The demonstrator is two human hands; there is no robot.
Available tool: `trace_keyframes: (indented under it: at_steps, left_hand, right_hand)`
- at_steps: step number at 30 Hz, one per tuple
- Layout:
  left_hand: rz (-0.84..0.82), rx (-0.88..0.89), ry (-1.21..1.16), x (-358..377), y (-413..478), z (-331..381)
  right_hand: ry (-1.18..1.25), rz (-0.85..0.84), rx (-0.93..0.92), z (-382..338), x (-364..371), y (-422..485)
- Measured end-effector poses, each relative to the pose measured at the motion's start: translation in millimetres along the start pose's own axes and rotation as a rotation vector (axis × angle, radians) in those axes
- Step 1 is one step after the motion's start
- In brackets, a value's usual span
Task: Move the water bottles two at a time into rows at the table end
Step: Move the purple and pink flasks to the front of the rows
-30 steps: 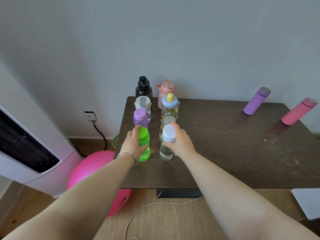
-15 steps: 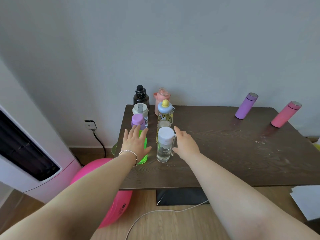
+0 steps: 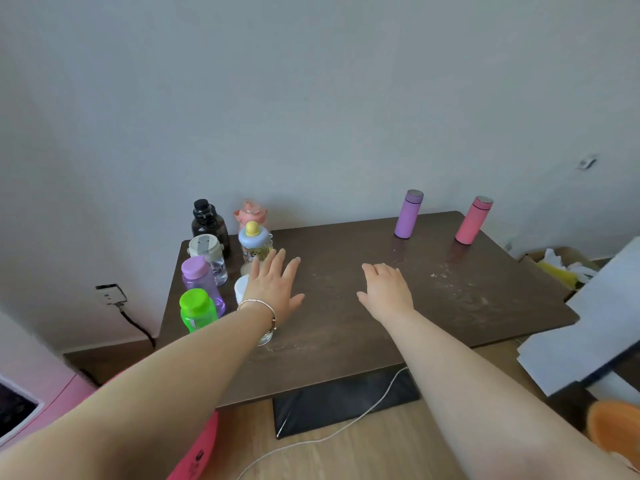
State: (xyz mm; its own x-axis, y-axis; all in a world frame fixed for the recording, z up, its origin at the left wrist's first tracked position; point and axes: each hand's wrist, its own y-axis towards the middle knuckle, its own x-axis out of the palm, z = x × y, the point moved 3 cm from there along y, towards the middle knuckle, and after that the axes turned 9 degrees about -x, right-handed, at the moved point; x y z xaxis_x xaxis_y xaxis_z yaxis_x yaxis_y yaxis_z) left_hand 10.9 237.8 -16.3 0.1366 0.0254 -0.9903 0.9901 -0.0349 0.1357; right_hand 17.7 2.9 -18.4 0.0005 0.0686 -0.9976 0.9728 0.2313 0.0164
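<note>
**Bottles stand in two rows at the counter's left end as both hands hover empty**

Eight water bottles are grouped left of centre in the frame, at the left end of the dark wooden counter (image 3: 346, 341). One row runs from the green-capped bottle (image 3: 197, 310) up past the purple bottle (image 3: 199, 277) and the clear grey-lidded bottle (image 3: 207, 252) to the black bottle (image 3: 207, 221) by the wall. Beside it, the second row holds the white-capped clear bottle (image 3: 241, 289), largely hidden behind the left wrist, a bottle almost wholly covered by the fingers, the blue-lidded bottle with a yellow knob (image 3: 254, 242) and the pink bottle (image 3: 251, 213).

The left hand (image 3: 275, 289), wearing a thin bracelet (image 3: 259, 304), is spread flat above the counter just in front of that second row, its grip apart and holding nothing. The right hand (image 3: 386, 289) hangs over the bare middle of the counter, fingers loosely extended, likewise empty.

In the frame's upper right, a purple flask (image 3: 408, 214) and a pink flask (image 3: 472, 220) stand upright near the far edge, well apart from the rows. White paper sheets (image 3: 588, 323) lie at the right edge.
</note>
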Motion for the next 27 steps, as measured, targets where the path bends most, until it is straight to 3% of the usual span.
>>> trace_keyframes:
  at_steps: [7, 15, 27]
  left_hand:
    - [-0.038, 0.046, 0.002, 2, 42, 121]
    - [-0.074, -0.037, -0.001, 7, 88, 242]
    - [-0.136, 0.012, 0.024, 26, 158, 335]
  right_hand:
    - [0.024, 0.025, 0.112, 129, -15, -16]
    - [0.062, 0.041, 0.140, 256, -29, -20]
    - [0.123, -0.001, 0.218, 360, -7, 20]
